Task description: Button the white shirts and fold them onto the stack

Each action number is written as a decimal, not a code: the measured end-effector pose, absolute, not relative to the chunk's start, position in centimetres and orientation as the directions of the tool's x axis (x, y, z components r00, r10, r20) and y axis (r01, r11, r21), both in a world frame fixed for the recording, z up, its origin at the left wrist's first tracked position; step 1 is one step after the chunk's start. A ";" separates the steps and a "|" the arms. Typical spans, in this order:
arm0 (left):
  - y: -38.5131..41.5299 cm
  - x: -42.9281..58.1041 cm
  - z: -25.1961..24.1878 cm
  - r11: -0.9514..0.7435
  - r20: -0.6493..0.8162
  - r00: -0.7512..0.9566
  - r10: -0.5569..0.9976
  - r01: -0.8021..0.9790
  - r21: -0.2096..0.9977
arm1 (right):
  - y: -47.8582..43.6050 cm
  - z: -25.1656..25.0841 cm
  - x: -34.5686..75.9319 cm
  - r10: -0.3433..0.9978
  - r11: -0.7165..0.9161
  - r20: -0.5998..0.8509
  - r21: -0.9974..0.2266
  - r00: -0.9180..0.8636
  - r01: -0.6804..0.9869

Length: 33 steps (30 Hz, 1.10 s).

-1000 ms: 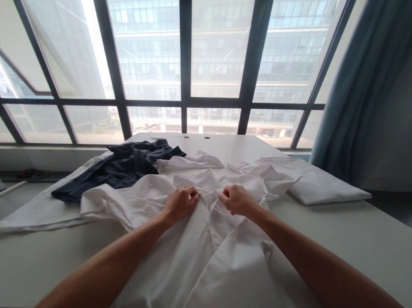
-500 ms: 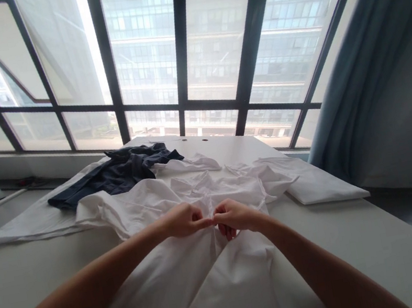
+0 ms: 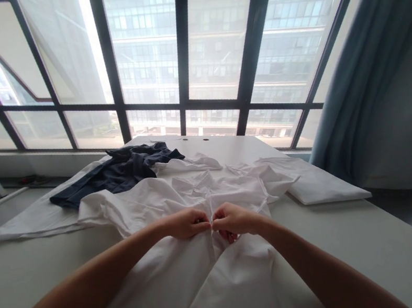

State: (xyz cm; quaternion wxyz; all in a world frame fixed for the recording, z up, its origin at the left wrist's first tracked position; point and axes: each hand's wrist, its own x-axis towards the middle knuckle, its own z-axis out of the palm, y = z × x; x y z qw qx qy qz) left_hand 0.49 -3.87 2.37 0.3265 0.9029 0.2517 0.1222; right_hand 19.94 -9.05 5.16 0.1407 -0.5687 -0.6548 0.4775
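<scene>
Left grip was closed, pinching the shirt at its front seam. Right grip was closed too, pinching just beside the left one. Couldn't tell if the fingertips touched or if a button sat between them; too small. Pinching from both sides probably kept the edges lined up and the light cloth from slipping.

Shirt was on the desk, collar beyond both grips, sleeves out either side, lower part on the near side of them, cut off by the frame. Laid front up, likely so both grips could reach the seam evenly.

Navy garment was bunched beyond and left of the grips, on a white cloth; looked parked there to leave elbow room. Folded cloth was beyond and right of the right grip, near a sleeve, probably set aside likewise.
</scene>
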 end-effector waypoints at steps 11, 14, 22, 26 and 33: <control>-3.9 -0.1 3.5 -0.673 0.089 0.885 0.458 0.279 0.685 | -8.5 5.1 20.4 0.880 -0.057 -0.384 -0.669 -0.279 0.741; -4.2 -0.6 4.3 -0.538 -0.079 0.934 0.349 0.269 0.799 | -8.1 5.2 20.8 0.985 -0.015 -0.159 -0.449 -0.063 0.893; -5.8 0.4 4.1 -0.409 -0.218 0.971 0.097 0.238 0.881 | -6.2 3.2 19.2 0.891 0.389 0.373 -0.334 -0.259 0.859; -3.4 0.5 3.0 -0.727 0.221 0.779 0.587 0.386 0.568 | -5.6 2.9 18.8 0.939 0.328 0.213 -0.336 -0.268 0.883; -0.8 0.6 1.6 -0.740 0.353 0.676 0.647 0.669 0.075 | -6.0 3.3 19.0 0.941 0.337 0.172 -0.366 -0.293 0.868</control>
